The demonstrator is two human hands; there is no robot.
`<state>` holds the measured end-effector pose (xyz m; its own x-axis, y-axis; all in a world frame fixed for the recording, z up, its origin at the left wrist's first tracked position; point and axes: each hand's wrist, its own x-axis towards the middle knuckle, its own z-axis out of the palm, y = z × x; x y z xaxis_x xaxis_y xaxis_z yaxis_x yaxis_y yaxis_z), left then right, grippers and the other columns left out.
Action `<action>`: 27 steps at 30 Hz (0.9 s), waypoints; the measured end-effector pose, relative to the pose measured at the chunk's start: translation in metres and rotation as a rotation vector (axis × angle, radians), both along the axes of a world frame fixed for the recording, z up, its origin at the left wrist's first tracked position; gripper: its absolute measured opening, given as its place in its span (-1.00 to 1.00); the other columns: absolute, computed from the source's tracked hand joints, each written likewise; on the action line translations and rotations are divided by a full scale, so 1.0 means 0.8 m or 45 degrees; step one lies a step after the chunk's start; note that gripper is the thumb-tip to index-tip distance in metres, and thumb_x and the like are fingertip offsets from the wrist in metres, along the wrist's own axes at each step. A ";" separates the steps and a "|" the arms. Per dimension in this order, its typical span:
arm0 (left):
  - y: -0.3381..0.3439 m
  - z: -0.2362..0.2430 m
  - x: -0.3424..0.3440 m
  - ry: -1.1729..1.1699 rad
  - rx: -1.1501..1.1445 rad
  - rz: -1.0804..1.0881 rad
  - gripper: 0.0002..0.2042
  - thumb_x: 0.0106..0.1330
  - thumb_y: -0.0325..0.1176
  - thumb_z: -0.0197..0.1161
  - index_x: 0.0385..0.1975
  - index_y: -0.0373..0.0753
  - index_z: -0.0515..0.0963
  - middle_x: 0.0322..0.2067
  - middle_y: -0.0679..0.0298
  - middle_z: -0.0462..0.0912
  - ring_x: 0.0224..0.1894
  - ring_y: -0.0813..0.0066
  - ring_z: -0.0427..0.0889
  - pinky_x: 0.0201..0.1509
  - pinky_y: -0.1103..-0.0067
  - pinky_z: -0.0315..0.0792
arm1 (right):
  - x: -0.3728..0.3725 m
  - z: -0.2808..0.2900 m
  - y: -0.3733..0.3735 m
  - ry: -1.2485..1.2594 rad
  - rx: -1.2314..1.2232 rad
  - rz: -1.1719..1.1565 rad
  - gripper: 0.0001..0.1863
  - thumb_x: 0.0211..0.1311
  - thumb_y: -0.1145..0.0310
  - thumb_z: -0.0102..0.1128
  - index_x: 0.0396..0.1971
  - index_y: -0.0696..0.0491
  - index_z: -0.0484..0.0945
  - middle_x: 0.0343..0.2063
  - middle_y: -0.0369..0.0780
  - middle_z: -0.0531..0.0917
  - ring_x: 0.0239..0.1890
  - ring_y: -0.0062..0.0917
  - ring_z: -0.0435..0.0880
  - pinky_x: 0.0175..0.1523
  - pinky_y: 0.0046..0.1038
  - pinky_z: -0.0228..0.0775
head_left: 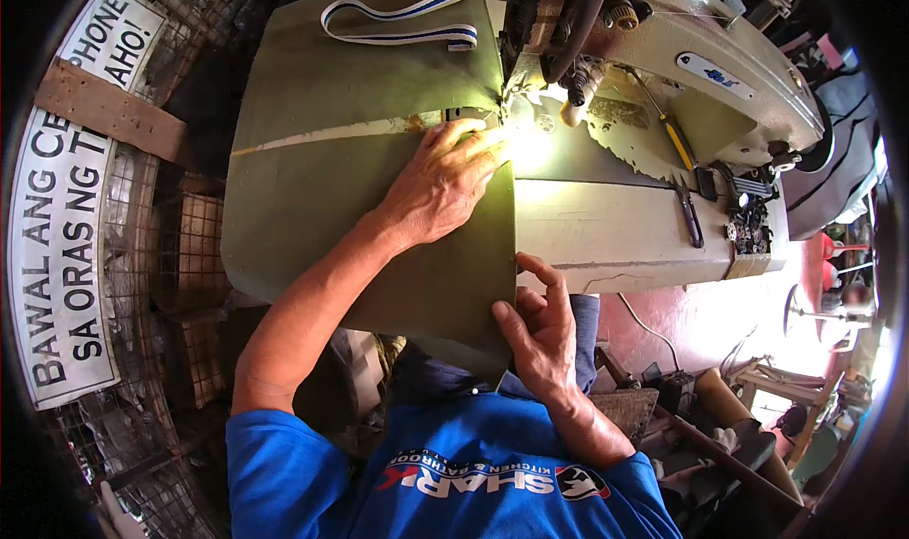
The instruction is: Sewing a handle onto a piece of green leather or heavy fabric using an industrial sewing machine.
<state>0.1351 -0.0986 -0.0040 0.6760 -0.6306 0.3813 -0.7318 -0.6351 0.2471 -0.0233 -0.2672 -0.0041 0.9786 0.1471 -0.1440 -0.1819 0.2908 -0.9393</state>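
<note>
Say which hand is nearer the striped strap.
Left. Left hand lies on green sheet, below the striped strap in view; right hand lower, at sheet's right edge.

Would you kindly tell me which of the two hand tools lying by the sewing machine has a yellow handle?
It is the screwdriver; the plier-like tool, nearer the right hand, has dark handles.

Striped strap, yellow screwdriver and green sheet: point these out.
Striped strap [402, 39]: head view, on its lower run.
Yellow screwdriver [678, 141]: head view, middle of the handle.
Green sheet [308, 203]: head view, its left part.
</note>
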 end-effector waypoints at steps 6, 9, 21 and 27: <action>-0.003 -0.008 -0.001 -0.046 -0.006 -0.004 -0.59 0.25 -0.47 0.17 0.13 -0.21 0.47 0.18 0.18 0.46 0.20 0.10 0.37 0.31 0.28 0.27 | -0.003 0.046 0.003 -0.395 -0.592 0.143 -0.50 0.26 0.53 0.22 0.19 0.17 0.33 -0.09 0.00 0.63 -0.05 -0.34 0.67 0.00 -0.42 0.49; 0.000 -0.018 0.008 -0.094 -0.010 -0.042 -0.61 0.25 -0.41 0.16 0.11 -0.19 0.48 0.18 0.20 0.44 0.21 0.12 0.35 0.30 0.27 0.25 | 0.024 0.067 0.007 -0.431 -0.630 0.181 -0.56 0.24 0.50 0.22 0.13 0.18 0.40 -0.20 0.02 0.64 -0.12 -0.31 0.69 -0.08 -0.38 0.49; 0.014 -0.048 0.036 -0.177 -0.021 -0.050 -0.69 0.35 -0.21 0.11 0.06 -0.02 0.54 0.16 0.35 0.48 0.19 0.21 0.36 0.27 0.30 0.25 | 0.022 0.116 0.068 -0.923 -0.921 0.602 -0.47 0.17 0.39 0.15 0.13 0.25 0.30 -0.21 0.09 0.53 -0.29 -0.02 0.66 -0.23 -0.15 0.58; 0.011 -0.037 0.038 -0.085 -0.156 -0.138 -0.68 0.36 -0.21 0.11 0.07 -0.06 0.54 0.16 0.29 0.49 0.17 0.19 0.38 0.32 0.31 0.18 | 0.032 0.097 0.097 -0.857 -0.821 0.296 -0.58 0.20 0.37 0.23 0.03 0.18 0.39 -0.29 0.01 0.53 -0.32 -0.04 0.62 -0.25 -0.15 0.51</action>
<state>0.1655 -0.0900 -0.0335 0.5773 -0.6445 0.5014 -0.8117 -0.5198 0.2663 0.0020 -0.1895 0.0737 0.8420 0.4369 0.3166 0.4661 -0.2935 -0.8346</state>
